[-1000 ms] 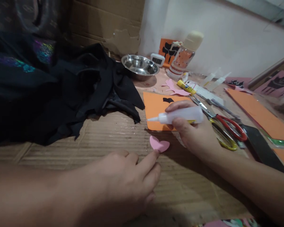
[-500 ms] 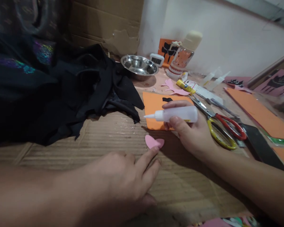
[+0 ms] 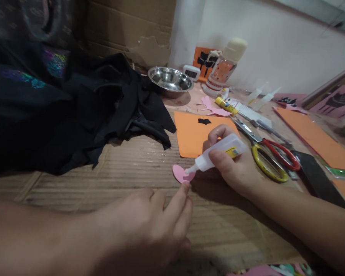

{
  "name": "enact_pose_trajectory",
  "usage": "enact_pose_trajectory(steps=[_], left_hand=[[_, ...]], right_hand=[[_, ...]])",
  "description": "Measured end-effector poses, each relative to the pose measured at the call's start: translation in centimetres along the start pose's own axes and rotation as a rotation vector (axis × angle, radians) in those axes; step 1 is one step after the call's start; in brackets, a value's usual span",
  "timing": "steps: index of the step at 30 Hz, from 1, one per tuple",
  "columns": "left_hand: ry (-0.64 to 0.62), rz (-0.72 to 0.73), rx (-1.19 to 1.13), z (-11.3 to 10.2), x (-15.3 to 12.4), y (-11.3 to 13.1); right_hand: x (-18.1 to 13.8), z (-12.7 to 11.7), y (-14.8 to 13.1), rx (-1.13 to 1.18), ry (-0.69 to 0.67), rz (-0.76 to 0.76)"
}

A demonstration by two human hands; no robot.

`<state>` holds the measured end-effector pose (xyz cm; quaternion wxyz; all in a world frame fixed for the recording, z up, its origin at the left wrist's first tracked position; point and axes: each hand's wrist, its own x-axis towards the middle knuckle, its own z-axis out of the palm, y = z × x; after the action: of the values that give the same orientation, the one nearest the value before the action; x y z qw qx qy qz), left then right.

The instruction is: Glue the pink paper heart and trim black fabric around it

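My right hand (image 3: 231,153) is closed around a translucent white squeeze glue bottle (image 3: 218,153) with a yellow label, tilted nozzle down. Its tip meets a small pink cut-out piece (image 3: 178,173), and a little clear glue seems to lie there. At the near edge of this piece rests the index fingertip of my left hand (image 3: 158,214), fingers stretched forward and grasping nothing. The pink piece lies on corrugated cardboard (image 3: 126,172). Just behind it is an orange sheet (image 3: 186,134) bearing a small black cut-out (image 3: 204,121), partly hidden by my right hand.
Black fabric (image 3: 83,111) is heaped on the left. At the back stand a steel bowl (image 3: 171,82), a small timer (image 3: 191,72) and a bottle (image 3: 222,69). Scissors (image 3: 267,153), a glue stick (image 3: 225,105), a pink cut-out (image 3: 211,106) and orange sheets (image 3: 313,138) lie right.
My right hand has tipped the glue bottle downward, bringing its nozzle onto the pink piece. My left fingertip has slid back from the piece's middle to its near edge.
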<state>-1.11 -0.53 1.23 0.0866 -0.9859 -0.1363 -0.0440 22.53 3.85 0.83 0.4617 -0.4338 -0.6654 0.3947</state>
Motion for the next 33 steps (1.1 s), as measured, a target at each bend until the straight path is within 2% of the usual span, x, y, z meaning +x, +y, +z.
enact_pose_trajectory(steps=[7,16,24,33], left_hand=[[-0.025,-0.022,-0.032,-0.2,0.3,-0.2],[0.003,-0.006,-0.018,0.0,0.7,-0.2],[-0.038,-0.003,-0.050,-0.4,0.6,-0.2],[-0.023,0.013,-0.074,0.2,0.5,-0.3]], right_hand=[[0.0,0.2,0.2,-0.034,0.081,-0.049],[0.1,0.8,-1.2,-0.090,-0.067,-0.070],[0.1,1.0,-1.7,-0.199,-0.038,-0.069],[-0.1,1.0,-1.2,-0.190,-0.012,-0.040]])
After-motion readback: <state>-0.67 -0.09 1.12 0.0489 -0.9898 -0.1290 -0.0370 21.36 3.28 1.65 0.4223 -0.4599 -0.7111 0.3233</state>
